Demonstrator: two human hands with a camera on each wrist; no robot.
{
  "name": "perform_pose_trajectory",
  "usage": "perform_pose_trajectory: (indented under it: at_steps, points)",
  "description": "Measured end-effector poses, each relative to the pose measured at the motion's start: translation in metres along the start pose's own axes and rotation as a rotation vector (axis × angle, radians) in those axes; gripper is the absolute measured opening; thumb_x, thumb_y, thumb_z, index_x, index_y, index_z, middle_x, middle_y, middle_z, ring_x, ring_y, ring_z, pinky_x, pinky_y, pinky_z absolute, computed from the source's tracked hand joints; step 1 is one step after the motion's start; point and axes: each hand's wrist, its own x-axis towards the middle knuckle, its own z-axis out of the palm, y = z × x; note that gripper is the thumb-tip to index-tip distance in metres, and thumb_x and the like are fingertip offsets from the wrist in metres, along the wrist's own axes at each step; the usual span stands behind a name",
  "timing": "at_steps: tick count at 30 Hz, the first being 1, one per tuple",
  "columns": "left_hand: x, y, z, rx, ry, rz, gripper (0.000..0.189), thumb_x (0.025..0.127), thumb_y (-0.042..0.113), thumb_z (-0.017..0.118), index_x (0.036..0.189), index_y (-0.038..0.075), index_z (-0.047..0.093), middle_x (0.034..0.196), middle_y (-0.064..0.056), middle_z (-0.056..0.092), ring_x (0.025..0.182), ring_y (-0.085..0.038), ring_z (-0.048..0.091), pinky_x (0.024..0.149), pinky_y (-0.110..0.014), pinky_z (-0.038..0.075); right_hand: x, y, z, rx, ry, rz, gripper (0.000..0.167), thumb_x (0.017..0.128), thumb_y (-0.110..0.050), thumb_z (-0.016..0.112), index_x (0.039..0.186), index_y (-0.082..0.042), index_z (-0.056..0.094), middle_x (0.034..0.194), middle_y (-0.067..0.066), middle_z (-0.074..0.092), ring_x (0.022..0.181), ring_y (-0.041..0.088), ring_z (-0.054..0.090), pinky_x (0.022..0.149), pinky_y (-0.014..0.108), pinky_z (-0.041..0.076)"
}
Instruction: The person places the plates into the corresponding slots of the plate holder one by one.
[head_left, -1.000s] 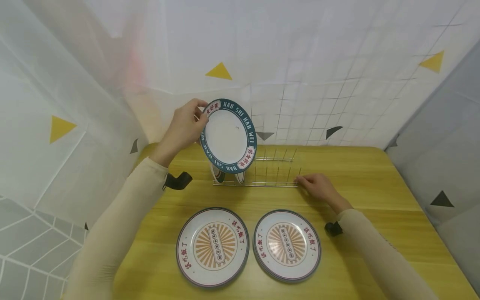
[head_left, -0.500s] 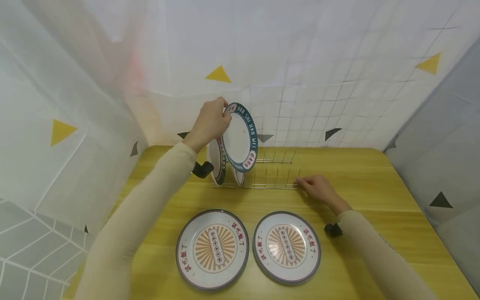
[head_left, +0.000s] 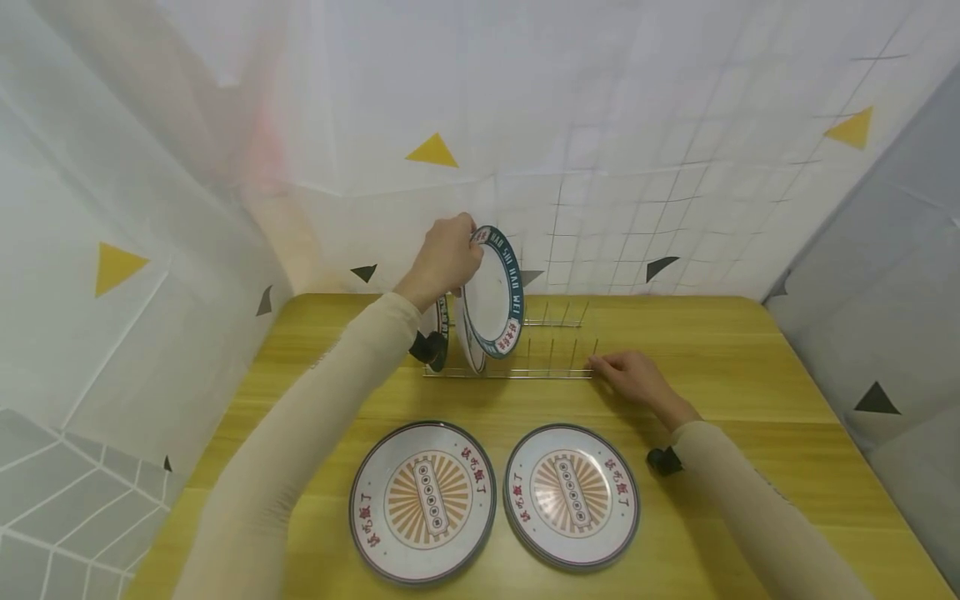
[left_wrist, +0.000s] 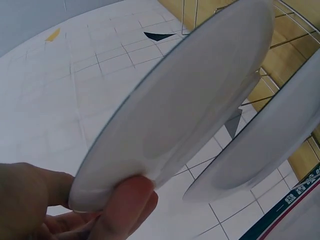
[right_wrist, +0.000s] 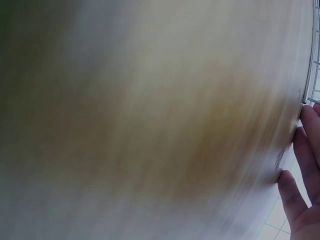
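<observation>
My left hand (head_left: 446,254) pinches the upper left rim of a white plate (head_left: 491,292) with a teal lettered border. The plate stands nearly on edge, its lower rim down among the wires of a metal dish rack (head_left: 551,377). In the left wrist view thumb and fingers clasp the rim, the plate's pale underside (left_wrist: 175,100) facing the camera. Just left of it a second plate (head_left: 470,342) stands in the rack, and a dark-green-rimmed plate (head_left: 442,321) stands further left, partly hidden by the wrist. My right hand (head_left: 633,375) holds the rack's right front corner with its fingertips.
Two round plates with orange sunburst centres, a left one (head_left: 422,567) and a right one (head_left: 525,533), lie nearer on the wooden table (head_left: 720,383). The right one looks stacked. Pale wall sheeting (head_left: 360,100) stands behind. The rack's right slots hold only upright wires.
My left hand has carried the teal-bordered plate rightward and lowered it toward the rack, turning it more edge-on. My right hand has stayed at the rack's corner.
</observation>
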Motion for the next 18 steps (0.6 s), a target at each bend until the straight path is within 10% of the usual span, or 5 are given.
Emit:
perform_pose_trajectory:
  at_steps: [18]
  points:
    - [0.011, 0.005, 0.021, -0.005, -0.042, -0.044, 0.016, 0.097, 0.002, 0.044, 0.106, -0.006, 0.053, 0.091, -0.020, 0.063, 0.054, -0.026, 0.070, 0.042, -0.025, 0.054, 0.001, 0.000, -0.001, -0.011, 0.005, 0.008, 0.042, 0.102, -0.044, 0.046, 0.105, -0.015, 0.077, 0.109, 0.013, 0.073, 0.103, 0.034, 0.067, 0.090, 0.052, 0.051]
